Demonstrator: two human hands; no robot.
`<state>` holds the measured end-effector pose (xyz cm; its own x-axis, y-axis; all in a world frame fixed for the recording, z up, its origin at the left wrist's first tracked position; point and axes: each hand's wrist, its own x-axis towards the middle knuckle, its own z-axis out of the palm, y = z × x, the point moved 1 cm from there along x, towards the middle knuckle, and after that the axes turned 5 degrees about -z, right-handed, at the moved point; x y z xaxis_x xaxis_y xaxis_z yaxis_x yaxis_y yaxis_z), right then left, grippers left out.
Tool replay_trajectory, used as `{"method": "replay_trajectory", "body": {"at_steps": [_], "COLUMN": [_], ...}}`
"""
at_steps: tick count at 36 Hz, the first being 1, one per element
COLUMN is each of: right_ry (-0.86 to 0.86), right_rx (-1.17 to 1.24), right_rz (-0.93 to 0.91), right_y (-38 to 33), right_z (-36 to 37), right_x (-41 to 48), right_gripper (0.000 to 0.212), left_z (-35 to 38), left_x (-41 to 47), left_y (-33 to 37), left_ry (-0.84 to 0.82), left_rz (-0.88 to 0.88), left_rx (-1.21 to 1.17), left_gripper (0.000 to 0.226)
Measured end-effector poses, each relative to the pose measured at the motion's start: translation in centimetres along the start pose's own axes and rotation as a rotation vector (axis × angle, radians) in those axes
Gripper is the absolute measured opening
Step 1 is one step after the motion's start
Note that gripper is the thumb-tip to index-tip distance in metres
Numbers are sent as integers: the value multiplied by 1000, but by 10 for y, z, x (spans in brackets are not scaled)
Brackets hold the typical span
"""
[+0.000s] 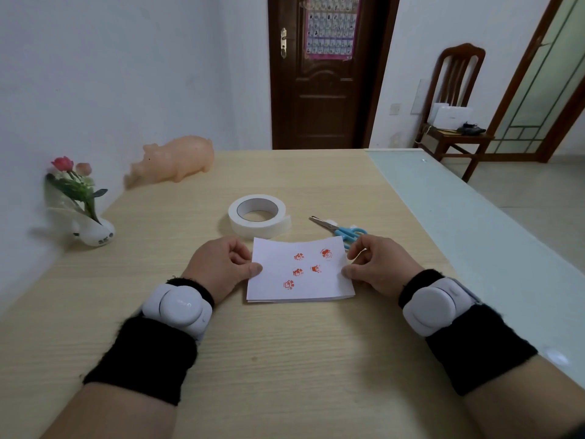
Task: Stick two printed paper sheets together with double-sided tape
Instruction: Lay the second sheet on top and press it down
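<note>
The paper sheets [300, 274] lie flat between my fingertips, apparently stacked, judging by the near edge. My left hand [218, 267] pinches their left edge under the thumb, and my right hand [383, 267] pinches the right edge between thumb and forefinger. They look light, limp and easily creased, so I'd grip only the margins. The tape roll [258, 215] sits just beyond my left knuckles, and the scissors [342, 229] just beyond my right fingers.

lt soft, even | shadows faint | pig toy [177, 160] blurry | edges bent, wide-angle
</note>
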<state>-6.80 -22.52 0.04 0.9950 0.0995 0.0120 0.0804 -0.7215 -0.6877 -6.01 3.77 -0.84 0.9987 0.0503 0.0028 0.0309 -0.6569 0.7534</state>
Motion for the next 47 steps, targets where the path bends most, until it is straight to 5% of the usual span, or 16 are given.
{"method": "replay_trajectory", "body": {"at_steps": [47], "right_ry": [-4], "right_rx": [-125], "right_rz": [-32], "right_y": [-4], "right_z": [1], "right_x": [-1], "right_gripper": [18], "left_z": [2], "left_x": [2], "left_y": [-1], "left_ry": [-19], "left_rz": [14], "left_rx": [80], "left_gripper": [22]}}
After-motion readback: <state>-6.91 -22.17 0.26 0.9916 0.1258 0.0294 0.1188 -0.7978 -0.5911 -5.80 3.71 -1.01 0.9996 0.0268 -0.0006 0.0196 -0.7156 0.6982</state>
